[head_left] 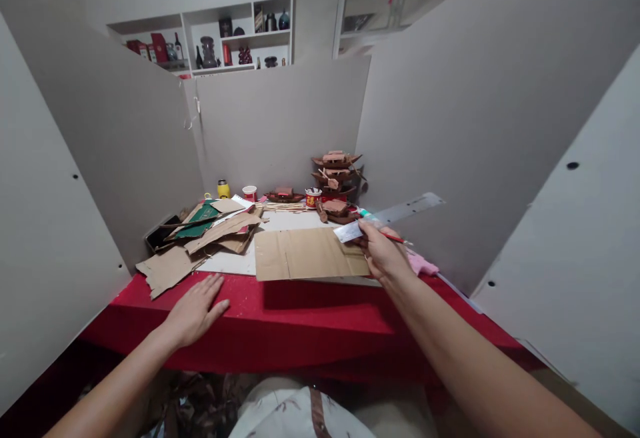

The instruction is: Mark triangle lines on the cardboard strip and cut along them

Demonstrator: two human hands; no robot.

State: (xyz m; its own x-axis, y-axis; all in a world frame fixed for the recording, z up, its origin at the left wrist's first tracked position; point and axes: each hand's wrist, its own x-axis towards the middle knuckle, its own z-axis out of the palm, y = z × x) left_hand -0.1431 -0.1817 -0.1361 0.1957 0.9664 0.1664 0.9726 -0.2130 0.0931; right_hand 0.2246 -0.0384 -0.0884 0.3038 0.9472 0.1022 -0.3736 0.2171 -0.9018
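My right hand (386, 251) grips a clear ruler (416, 207), which slants up to the right. A thin red pen or pencil (397, 239) sticks out beside the same hand; whether the fingers hold it is hard to see. Below the ruler is a flat brown cardboard sheet (307, 255), its right edge partly hidden by that hand. The sheet casts a shadow on the red tablecloth (245, 301). My left hand (194, 311) lies palm down on the cloth near the front edge, fingers stretched, holding nothing.
Cardboard scraps (225, 231) are heaped at the left on a white board (220, 264). Model boats (336, 175) stand stacked at the back right, near a paper cup (313, 198), thin sticks (285, 207) and a yellow bottle (223, 189). Grey partitions (280, 118) enclose the table.
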